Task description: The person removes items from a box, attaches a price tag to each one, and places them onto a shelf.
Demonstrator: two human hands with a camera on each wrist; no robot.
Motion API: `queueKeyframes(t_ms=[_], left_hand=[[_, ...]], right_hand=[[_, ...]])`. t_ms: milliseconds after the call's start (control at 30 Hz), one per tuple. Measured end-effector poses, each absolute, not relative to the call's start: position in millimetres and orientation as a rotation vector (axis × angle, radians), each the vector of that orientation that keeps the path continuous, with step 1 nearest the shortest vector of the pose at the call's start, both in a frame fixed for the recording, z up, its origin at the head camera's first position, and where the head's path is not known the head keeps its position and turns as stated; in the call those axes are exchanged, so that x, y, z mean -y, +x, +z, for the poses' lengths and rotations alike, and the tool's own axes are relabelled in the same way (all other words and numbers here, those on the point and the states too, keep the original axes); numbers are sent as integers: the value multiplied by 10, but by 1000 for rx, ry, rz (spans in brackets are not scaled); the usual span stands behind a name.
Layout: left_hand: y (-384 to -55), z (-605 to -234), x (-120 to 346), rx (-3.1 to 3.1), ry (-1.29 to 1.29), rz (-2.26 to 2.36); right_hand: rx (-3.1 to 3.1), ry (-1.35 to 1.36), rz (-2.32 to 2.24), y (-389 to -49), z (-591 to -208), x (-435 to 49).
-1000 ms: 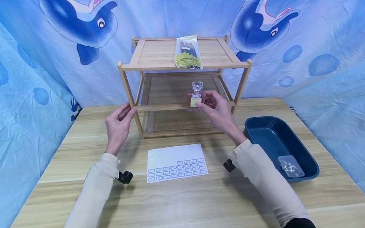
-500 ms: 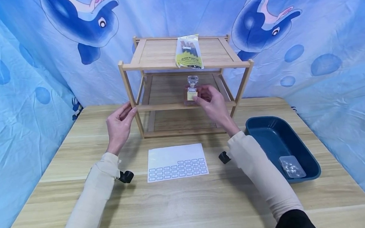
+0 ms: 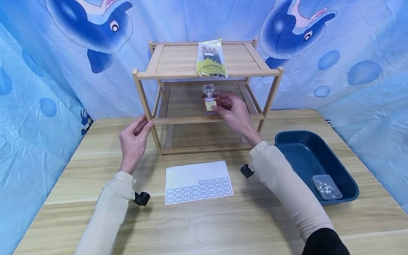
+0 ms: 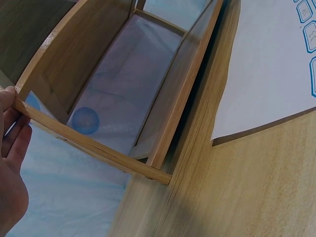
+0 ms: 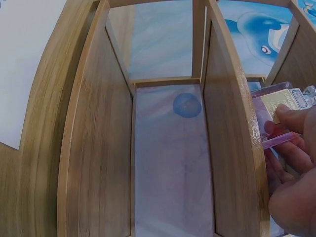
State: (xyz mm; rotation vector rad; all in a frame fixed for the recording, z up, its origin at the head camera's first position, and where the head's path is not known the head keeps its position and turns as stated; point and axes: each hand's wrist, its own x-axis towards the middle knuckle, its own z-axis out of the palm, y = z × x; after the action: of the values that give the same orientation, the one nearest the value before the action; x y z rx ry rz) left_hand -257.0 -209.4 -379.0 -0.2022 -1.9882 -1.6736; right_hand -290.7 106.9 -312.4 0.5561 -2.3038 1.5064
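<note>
A small perfume bottle [image 3: 209,103] with a faceted clear stopper and a pale label is pinched upright in my right hand [image 3: 236,115], thumb over the label. It is at the front of the middle tier of a wooden shelf rack [image 3: 172,74], just above and behind that tier's front rail. In the right wrist view the bottle [image 5: 277,102] shows beside the tier's edge, its far side covered by my fingers. My left hand [image 3: 132,141] pinches the rack's front left post at middle-tier height, also seen in the left wrist view.
A bag of artist brushes [image 3: 211,60] lies on the top tier, slightly over its front edge. A sheet of blue-framed labels [image 3: 192,173] lies before the rack. The dark blue bin [image 3: 300,147] at right holds a clear plastic case [image 3: 327,187]. Patterned blue cloth hangs behind.
My right hand has carried the perfume bottle left and back, from in front of the middle tier's rail to above and behind it. My left hand has stayed on the post.
</note>
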Motion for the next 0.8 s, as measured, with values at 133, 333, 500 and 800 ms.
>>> queueKeyframes(t_ms=[133, 333, 500, 800], left_hand=[[-2571, -3796, 2096, 1986, -200, -1675], [-2570, -3801, 2096, 1974, -197, -1684], [-2568, -3804, 2092, 1964, -202, -1692], [-2575, -3803, 2084, 1947, -214, -1703]], right_hand=[[2344, 541, 1456, -2931, -3100, -1060], [2429, 502, 1392, -2976, -3041, -1035], [2486, 466, 1364, -3002, -3007, -1006], [2510, 451, 1335, -3035, -2993, -976]])
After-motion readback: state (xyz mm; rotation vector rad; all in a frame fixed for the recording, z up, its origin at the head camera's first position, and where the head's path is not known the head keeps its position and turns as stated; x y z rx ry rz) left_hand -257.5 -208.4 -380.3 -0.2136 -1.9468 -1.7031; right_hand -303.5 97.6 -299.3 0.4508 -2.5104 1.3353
